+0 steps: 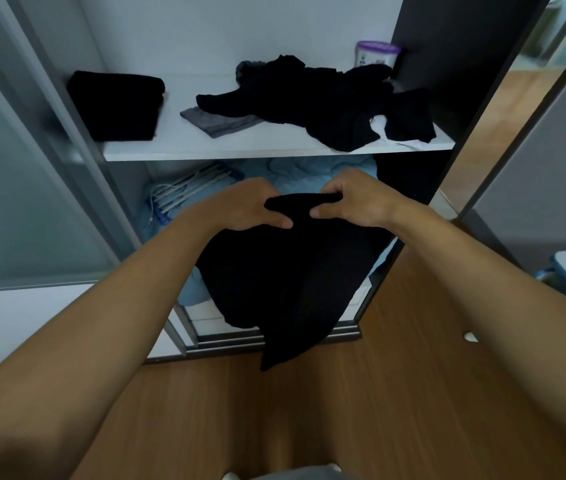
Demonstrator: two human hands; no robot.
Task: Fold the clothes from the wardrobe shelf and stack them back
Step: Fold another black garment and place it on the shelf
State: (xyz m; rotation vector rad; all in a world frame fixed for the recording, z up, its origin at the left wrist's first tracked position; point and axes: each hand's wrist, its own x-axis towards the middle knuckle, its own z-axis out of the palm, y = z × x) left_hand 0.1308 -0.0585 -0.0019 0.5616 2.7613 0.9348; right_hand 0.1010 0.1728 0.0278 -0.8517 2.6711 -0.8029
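black garment (285,282): hanging in the air in front of the wardrobe, below shelf level; top edge bunching btw the two hands, rest drooping down to a pointed end over the door track.
left hand (250,206): clamping the left part of the top edge, fingers curling over the cloth, thumb pressing on the near side.
right hand (354,199): pinching the right part of the same edge, fingers curling behind, thumb in front; sitting just beside the left hand, thumbs nearly meeting.
shelf (240,150): white board above the hands, carrying the other clothes.
folded black stack (118,105): lying at the shelf's left end, neat, apart from the rest.
dark pile (326,105): sprawling unfolded across the middle & right of the shelf.
grey piece (219,121): lying flat, partly under the pile's left edge.
white piece (383,128): poking out at the pile's front right.
tub (376,55): purple lid, standing at the back right corner behind the pile.
blue bedding (309,171): filling the compartment under the shelf, behind the hands.
hangers (188,190): white, lying on the bedding at left.
floor (413,375): wood, showing under both forearms.
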